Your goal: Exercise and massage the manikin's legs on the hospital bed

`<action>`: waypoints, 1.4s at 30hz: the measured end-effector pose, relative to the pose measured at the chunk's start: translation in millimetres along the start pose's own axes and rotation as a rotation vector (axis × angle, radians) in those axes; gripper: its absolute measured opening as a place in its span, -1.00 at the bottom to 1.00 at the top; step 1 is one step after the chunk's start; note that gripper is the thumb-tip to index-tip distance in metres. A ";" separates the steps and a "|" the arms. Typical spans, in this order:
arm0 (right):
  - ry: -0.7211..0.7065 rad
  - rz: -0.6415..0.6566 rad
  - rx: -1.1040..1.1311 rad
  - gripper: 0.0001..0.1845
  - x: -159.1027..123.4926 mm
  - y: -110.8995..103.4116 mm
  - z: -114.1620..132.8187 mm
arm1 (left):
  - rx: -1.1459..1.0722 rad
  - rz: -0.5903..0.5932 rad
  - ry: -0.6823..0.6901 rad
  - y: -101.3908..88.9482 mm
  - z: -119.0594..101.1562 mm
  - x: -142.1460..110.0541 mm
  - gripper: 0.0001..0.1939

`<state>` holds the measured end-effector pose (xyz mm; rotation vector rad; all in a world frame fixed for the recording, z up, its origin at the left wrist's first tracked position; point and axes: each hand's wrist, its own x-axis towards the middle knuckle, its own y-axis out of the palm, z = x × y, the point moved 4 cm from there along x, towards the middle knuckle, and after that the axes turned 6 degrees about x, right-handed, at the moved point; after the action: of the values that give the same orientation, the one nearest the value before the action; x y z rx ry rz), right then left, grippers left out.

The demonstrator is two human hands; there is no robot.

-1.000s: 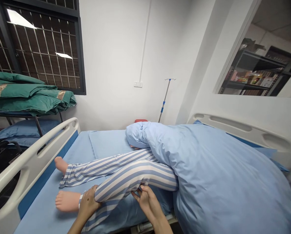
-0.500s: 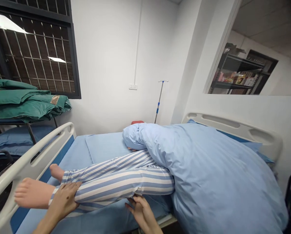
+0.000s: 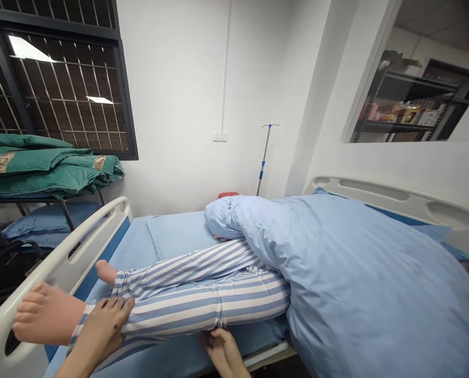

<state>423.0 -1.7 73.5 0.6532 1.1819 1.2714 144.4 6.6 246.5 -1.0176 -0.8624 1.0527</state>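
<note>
A manikin's near leg (image 3: pixel 179 315), in blue-and-white striped trousers, lies slightly raised over the bed with its knee a little bent. Wrapped over the lower shin just above the ankle is my left hand (image 3: pixel 105 324), closed on the trouser cloth and leg. The bare near foot (image 3: pixel 48 314) sticks out past it, close to the footboard. Beneath the knee, my right hand (image 3: pixel 225 353) grips from below, where the cloth gathers; its fingertips are partly hidden. Behind lies the far leg (image 3: pixel 187 262), stretched on the sheet. A light blue quilt (image 3: pixel 337 262) covers the upper body.
The bed's pale footboard (image 3: pixel 67 257) stands at left, its headboard (image 3: pixel 376 191) at right. Behind the bed are an IV pole (image 3: pixel 264 163) and a red object (image 3: pixel 228 195). Folded green bedding (image 3: pixel 53 168) sits on a frame by the barred window.
My right hand has moved in closer under the knee, its fingers now tucked beneath the leg. The near foot sits slightly further left and nearer the footboard. The view has shifted a little left.
</note>
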 end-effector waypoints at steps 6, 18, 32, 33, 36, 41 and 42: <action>-0.067 0.102 -0.053 -0.78 -26.0 48.3 43.1 | -0.166 -0.107 -0.040 13.8 2.5 14.4 -0.40; -0.214 0.117 -0.253 -0.86 -46.0 98.2 114.0 | -0.579 -0.064 -0.223 89.7 -122.8 55.0 -0.61; -0.175 0.049 -0.241 -0.83 -43.3 81.1 86.4 | -0.527 -0.072 -0.061 100.8 -79.0 48.1 -0.54; -0.163 0.047 -0.219 -0.82 -42.3 77.9 79.1 | -0.506 -0.069 -0.045 102.8 -68.4 45.4 -0.53; -0.119 0.035 -0.139 -0.82 -35.9 63.2 51.9 | -0.410 -0.049 -0.020 109.9 -31.3 35.6 -0.49; -0.040 -0.082 -0.007 -0.77 -15.4 26.8 2.6 | -0.229 0.009 0.004 113.5 18.5 15.8 -0.44; -0.028 -0.111 0.014 -0.75 -11.0 19.9 -5.9 | -0.203 0.036 0.015 112.9 23.2 12.6 -0.43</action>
<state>411.6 -8.6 92.8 0.6062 1.1886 1.1584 95.8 42.5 147.6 -1.2133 -0.9562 1.0010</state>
